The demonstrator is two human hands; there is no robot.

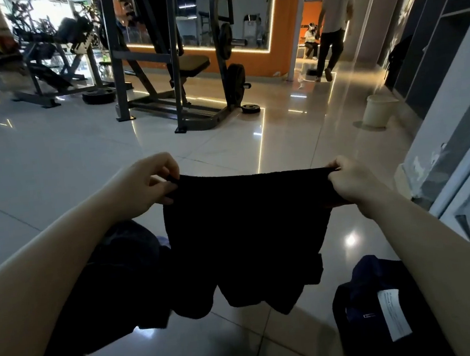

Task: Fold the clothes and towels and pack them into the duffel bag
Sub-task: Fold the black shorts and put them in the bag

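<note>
Black shorts (245, 234) hang spread out in the air, waistband stretched level on top. A dark duffel bag (386, 307) lies on the floor, lower right.

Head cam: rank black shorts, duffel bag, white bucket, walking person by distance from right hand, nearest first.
1. black shorts: pinched at the waistband by the right hand.
2. duffel bag: on the floor, below the right forearm.
3. white bucket: by the right wall.
4. walking person: far back.
</note>
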